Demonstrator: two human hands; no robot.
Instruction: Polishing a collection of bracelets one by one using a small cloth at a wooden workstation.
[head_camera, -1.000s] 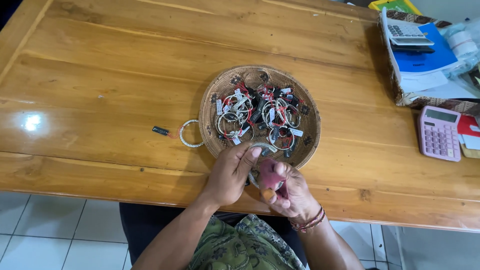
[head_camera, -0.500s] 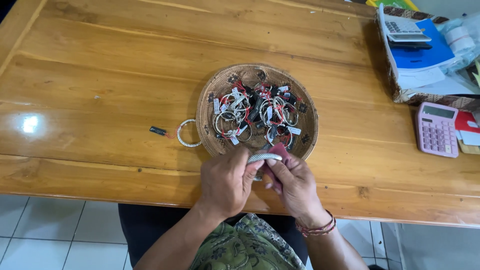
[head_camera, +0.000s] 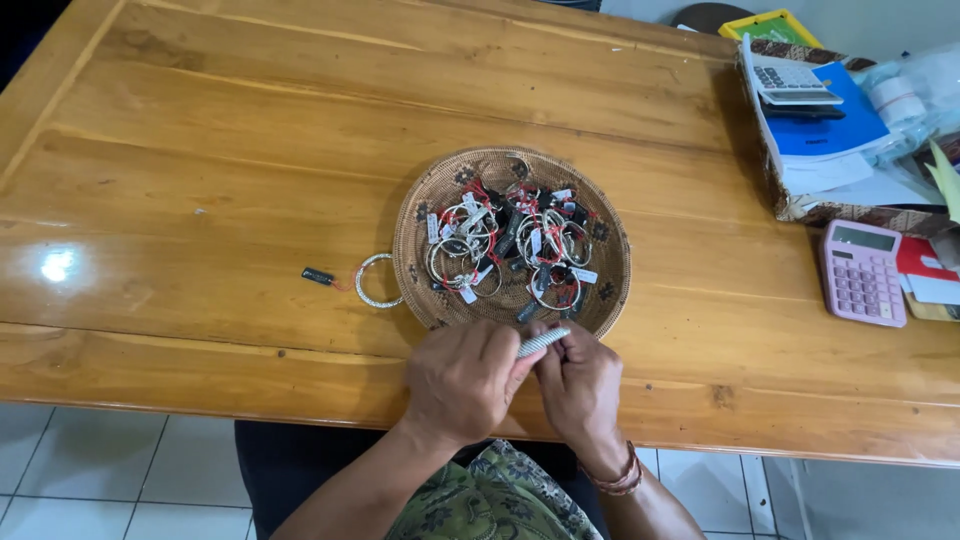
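My left hand and my right hand meet at the near edge of the table, both pinching one silver bangle held edge-on between the fingertips. Just beyond them lies a round woven tray filled with several silver bangles carrying white tags and red strings. One more silver bangle lies on the wood left of the tray, tied by a red thread to a small dark tag.
The wooden table stretches far and left. A pink calculator lies at the right, with red and white cards beside it. A patterned box at the back right holds papers, a blue book and a grey calculator.
My hands have closed together on the bangle and turned it edge-on. The pink object seen earlier in my right hand is hidden now. The view has shifted slightly.
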